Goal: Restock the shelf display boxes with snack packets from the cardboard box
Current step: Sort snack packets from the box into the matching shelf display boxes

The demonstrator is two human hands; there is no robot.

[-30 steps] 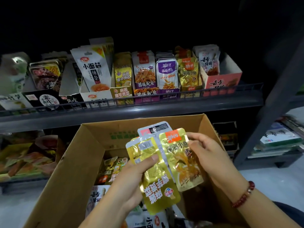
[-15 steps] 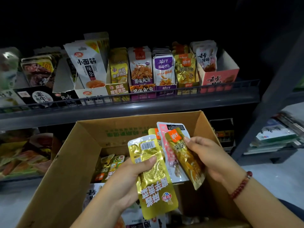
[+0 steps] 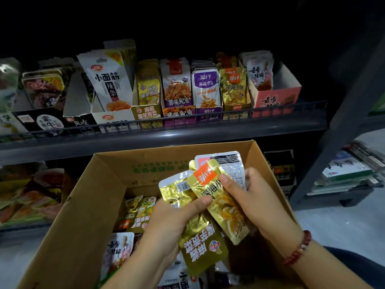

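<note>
My left thumb (image 3: 203, 200) and right thumb (image 3: 226, 182) pinch a fan of gold packets (image 3: 224, 205) above the cardboard box (image 3: 83, 215). I think the slippery foil can slide and mix the sorts. The front packet's long axis is tilted, orange top toward the shelf boxes (image 3: 233, 113).

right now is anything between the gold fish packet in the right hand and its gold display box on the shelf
Nothing visible stands in the open space between the gold fish packet, pinched by the right hand, and the gold display box. The shelf's front rail crosses the box's lower front, and the box looks full, so it goes in over the rail.
</note>
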